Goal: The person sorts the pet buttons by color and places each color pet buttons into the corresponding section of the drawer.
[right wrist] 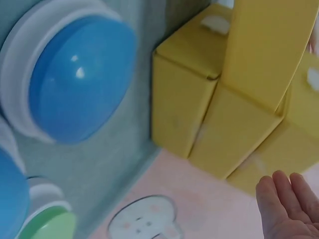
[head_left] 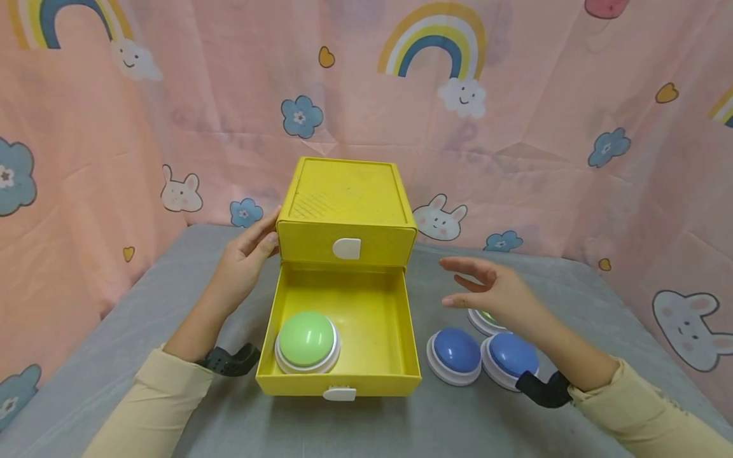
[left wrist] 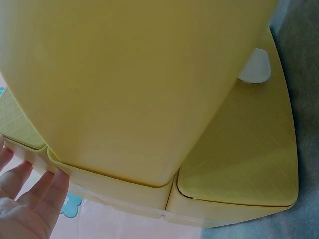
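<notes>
Left hand [head_left: 243, 261]: left of centre, fingers fairly straight, laid against the unit's side, not gripping. Some fingertips hidden by the unit's edge in the head view; palm cut off at lower left in the left wrist view.
Drawer unit [head_left: 346, 187]: frame centre, yellow. Top drawer [head_left: 309, 243] closed; bottom drawer [left wrist: 239, 149] hidden from the head view (both wrist views show it, closed).
Middle drawer [head_left: 372, 331]: pulled out, lower centre. Its outer side fills most of the left wrist view.
Green dome [head_left: 306, 340]: in the middle drawer's lower-left corner, upright on a white base.
Blue domes [head_left: 456, 353]: two side by side, lower right, on the cloth. Right one's base partly covered by a black wrist mount [head_left: 544, 389].
Second green dome [head_left: 485, 320]: just above them, mostly behind the right hand.
Right hand [head_left: 495, 289]: right of centre, fingers relaxed, holding nothing. Cut off at lower right in the right wrist view.
Surface: grey cloth [head_left: 229, 420], lower half.
Room: pink printed backdrop [head_left: 229, 114], upper half; rainbows cropped at upper left and right edge.
</notes>
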The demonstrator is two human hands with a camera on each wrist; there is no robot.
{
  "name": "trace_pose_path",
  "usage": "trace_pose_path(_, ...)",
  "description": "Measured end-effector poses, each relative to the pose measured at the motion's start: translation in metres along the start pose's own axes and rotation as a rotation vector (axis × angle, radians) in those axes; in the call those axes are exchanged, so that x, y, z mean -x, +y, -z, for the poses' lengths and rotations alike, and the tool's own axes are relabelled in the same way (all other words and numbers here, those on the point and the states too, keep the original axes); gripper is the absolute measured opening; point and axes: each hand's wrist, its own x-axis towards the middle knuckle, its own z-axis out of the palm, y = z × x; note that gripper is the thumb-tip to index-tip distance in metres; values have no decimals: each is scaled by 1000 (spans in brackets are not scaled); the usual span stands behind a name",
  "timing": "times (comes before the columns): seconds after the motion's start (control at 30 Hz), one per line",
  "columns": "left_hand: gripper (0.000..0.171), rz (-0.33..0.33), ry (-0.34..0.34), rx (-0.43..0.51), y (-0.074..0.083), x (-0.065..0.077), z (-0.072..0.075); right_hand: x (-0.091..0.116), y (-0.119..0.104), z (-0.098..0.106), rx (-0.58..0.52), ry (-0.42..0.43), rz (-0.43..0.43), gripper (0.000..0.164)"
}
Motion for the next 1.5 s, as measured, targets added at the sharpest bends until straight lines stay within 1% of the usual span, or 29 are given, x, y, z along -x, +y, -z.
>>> trace_pose_path(0.23, 49, 7, -3, 9, 0, 1, 0, -7, 21, 20, 36, 14, -60, 67)
trace_pose_path(0.53, 49, -5, 5, 15, 0, 0, -1, -6, 48, 41, 38, 22, -86, 74)
trace_pose_path(0.73, 50, -14, 1, 10, -1, 0, -1, -9, 66, 51, 25, 28, -129, 76)
trace_pose_path(0.9, 50, -17, -2, 7, -2, 0, 0, -9, 79, 56, 5, 29, -140, 77)
trace_pose_path(1.07, 49, -10, 2, 11, 0, 0, -1, -6, 92, 61, 44, 30, -128, 78)
trace_pose_path(1.3, 49, -6, 10, 1, 1, -1, -1, -5, 106, 68, 46, 34, -168, 84)
trace_pose_path(1.5, 49, -4, 6, 6, 1, 0, -1, -6, 115, 69, 56, 8, -208, 86)
